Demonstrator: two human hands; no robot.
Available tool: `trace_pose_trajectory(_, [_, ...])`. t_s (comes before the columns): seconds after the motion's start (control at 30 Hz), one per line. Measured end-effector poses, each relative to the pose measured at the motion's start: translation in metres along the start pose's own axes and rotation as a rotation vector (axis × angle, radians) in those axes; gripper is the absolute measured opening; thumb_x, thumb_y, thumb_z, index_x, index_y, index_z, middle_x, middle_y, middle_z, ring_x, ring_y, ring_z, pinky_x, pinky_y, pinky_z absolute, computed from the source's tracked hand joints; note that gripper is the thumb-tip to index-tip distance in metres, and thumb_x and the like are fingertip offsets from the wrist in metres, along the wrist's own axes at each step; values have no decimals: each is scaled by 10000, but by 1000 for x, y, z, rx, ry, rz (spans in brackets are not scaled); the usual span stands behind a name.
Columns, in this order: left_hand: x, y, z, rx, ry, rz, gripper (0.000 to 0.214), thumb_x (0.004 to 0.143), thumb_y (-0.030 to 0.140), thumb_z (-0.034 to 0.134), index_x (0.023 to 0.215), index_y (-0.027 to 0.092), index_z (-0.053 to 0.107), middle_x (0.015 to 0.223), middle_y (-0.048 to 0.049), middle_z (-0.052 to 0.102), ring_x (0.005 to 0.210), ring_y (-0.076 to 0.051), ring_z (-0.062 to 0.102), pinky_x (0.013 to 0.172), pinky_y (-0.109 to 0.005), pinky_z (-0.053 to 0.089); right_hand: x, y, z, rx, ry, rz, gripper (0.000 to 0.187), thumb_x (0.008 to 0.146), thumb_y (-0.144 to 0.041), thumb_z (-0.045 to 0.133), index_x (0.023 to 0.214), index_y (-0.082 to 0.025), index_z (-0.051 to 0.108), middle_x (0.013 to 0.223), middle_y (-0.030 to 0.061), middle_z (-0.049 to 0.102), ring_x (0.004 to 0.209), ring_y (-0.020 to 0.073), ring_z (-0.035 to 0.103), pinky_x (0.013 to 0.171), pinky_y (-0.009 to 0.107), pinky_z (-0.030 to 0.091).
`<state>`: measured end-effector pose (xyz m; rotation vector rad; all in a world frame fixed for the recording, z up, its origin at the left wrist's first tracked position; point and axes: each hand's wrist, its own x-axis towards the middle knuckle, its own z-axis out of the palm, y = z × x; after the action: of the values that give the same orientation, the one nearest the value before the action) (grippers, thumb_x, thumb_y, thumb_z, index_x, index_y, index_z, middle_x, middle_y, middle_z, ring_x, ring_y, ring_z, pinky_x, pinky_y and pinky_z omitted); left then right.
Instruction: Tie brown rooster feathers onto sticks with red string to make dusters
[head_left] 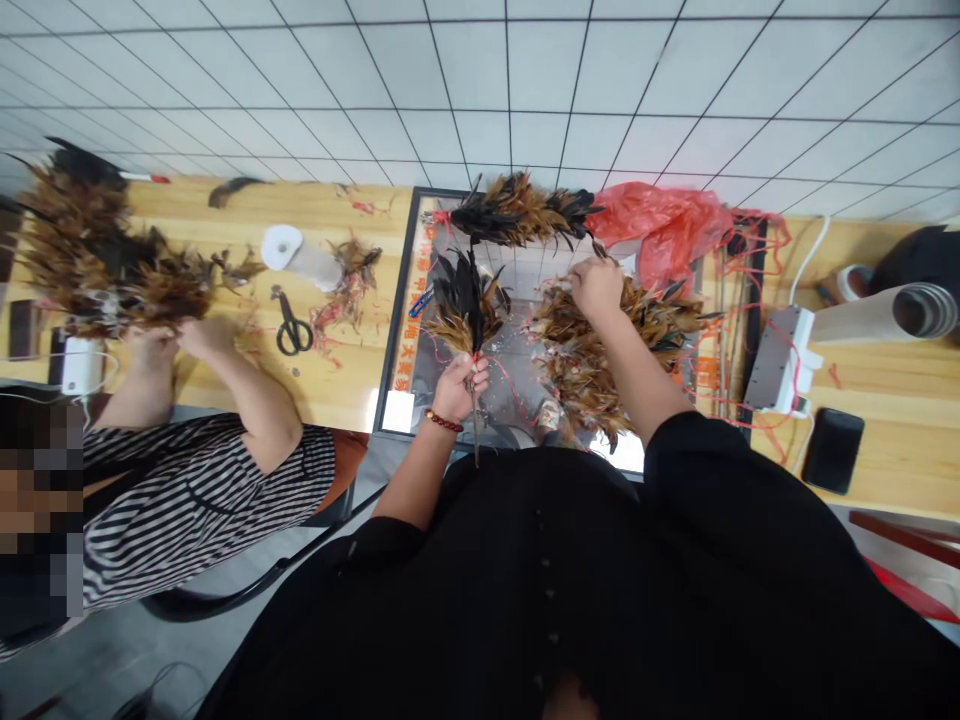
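Low over the framed glass board (pixel 517 385), my left hand (pixel 459 388) is closed around the thin stick of a feather duster (pixel 471 300). Its dark and brown feathers point away from me, and red string is wound where they meet the stick. My right hand (pixel 598 287) reaches to the top edge of a heap of brown feathers (pixel 592 350). Its fingers are bent down among the feathers, so whether they pinch one is hidden. Beyond both hands lies a long feather bundle (pixel 517 210) with red string at its left end.
A red plastic bag (pixel 660 225) lies at the back. To the right are a power strip (pixel 776 358), a phone (pixel 832 450) and a roll of sheet (pixel 885 315). Leftward, a co-worker in a striped top (pixel 202 500) handles feathers near scissors (pixel 292 325) and a white roll (pixel 300 257).
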<state>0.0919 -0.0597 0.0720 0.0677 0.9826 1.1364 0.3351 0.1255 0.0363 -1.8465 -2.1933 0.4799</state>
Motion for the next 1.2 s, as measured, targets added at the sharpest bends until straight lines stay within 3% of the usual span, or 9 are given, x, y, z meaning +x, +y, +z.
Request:
trace_pose_trajectory(0.17, [-7, 2, -2, -21, 8, 14, 229, 797, 286, 771, 849, 147, 596, 735, 18, 438, 534, -34, 350, 467, -142, 296, 37, 14, 14, -178, -81, -67, 316, 950, -258, 500, 957, -70, 754, 1120, 239, 667, 1176, 372, 446, 961, 570, 298])
trace_pose_trajectory(0.37, [-2, 0, -4, -56, 72, 21, 217, 824, 287, 748, 838, 141, 588, 729, 15, 450, 527, -36, 357, 462, -149, 294, 26, -9, 31, -174, -126, -92, 312, 957, -288, 499, 987, -115, 757, 1026, 191, 711, 1062, 316, 527, 970, 547, 262])
trace_pose_trajectory(0.53, [4, 1, 0, -106, 68, -12, 159, 875, 249, 685, 849, 131, 581, 720, 14, 455, 522, -36, 372, 455, -142, 295, 17, -22, 38, -209, -196, -212, 313, 953, -128, 447, 907, -77, 753, 1024, 184, 692, 1091, 260, 506, 1002, 519, 241])
trace_pose_trajectory(0.63, [6, 3, 3, -141, 62, -48, 145, 904, 236, 645, 842, 128, 570, 709, 16, 451, 512, -38, 367, 449, -143, 292, 12, -27, 27, -142, -141, -303, 285, 965, -154, 444, 995, -72, 716, 1043, 180, 695, 1077, 256, 527, 1050, 501, 237])
trace_pose_trajectory(0.73, [10, 4, 6, -171, 59, -84, 152, 924, 240, 617, 836, 126, 567, 701, 15, 450, 506, -41, 366, 444, -149, 293, 1, -37, 6, -33, -135, -413, 293, 979, -238, 443, 1086, -129, 693, 977, 127, 720, 946, 248, 591, 1015, 441, 331])
trace_pose_trajectory(0.9, [15, 2, 13, -178, 59, -124, 161, 950, 232, 572, 829, 126, 564, 700, 6, 465, 503, -44, 367, 438, -149, 297, -33, -58, -30, 140, -413, -746, 327, 984, -270, 440, 1127, -195, 724, 1037, 88, 721, 920, 213, 630, 809, 302, 411])
trace_pose_trajectory(1.03, [16, 0, 15, -191, 50, -137, 192, 971, 230, 527, 818, 120, 564, 695, -1, 481, 500, -45, 381, 432, -146, 301, -50, -64, -45, -74, -419, -660, 345, 914, -136, 480, 1169, -141, 712, 1063, 147, 700, 921, 233, 623, 769, 312, 397])
trace_pose_trajectory(1.1, [17, 0, 14, -202, 24, -153, 178, 963, 233, 542, 827, 122, 571, 694, -2, 492, 501, -46, 393, 437, -147, 313, -53, -65, -49, -14, -405, -646, 335, 914, -150, 497, 1180, -136, 700, 1012, 134, 706, 900, 228, 620, 764, 307, 401])
trace_pose_trajectory(1.2, [18, -1, 15, -167, 40, -174, 178, 944, 236, 571, 804, 127, 575, 682, -17, 526, 512, -64, 442, 434, -158, 325, -53, -69, -47, 234, -446, -795, 252, 923, -215, 533, 1066, -191, 739, 991, 84, 697, 894, 199, 613, 777, 286, 413])
